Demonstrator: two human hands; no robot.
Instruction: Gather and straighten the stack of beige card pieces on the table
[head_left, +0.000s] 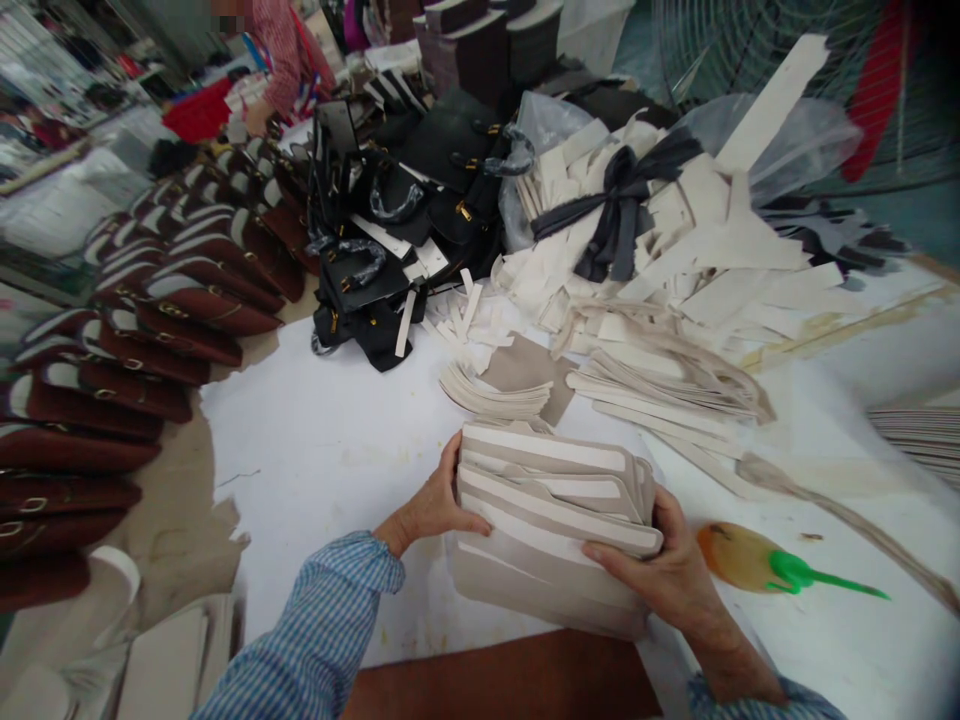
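Between my two hands stands a stack of beige leather panels (555, 560), their edges layered with pale strips facing up. My left hand (442, 505) grips the stack's left end, thumb on the near face. At the opposite end, my right hand (660, 560) wraps round the corner, its thumb also pressed on the front. A glue bottle with a green nozzle (750, 560) lies just right of my right hand. Behind the stack are a curved bundle of beige strips (499, 393) and a longer pile of strips (667, 385).
Rows of brown bags (202, 290) line the left. Black handbags (427, 190) pile up at the back, beside a heap of pale scraps (705, 230). A brown sheet (510, 685) lies at the near edge of the white table (322, 450). Another person (289, 60) is at far left.
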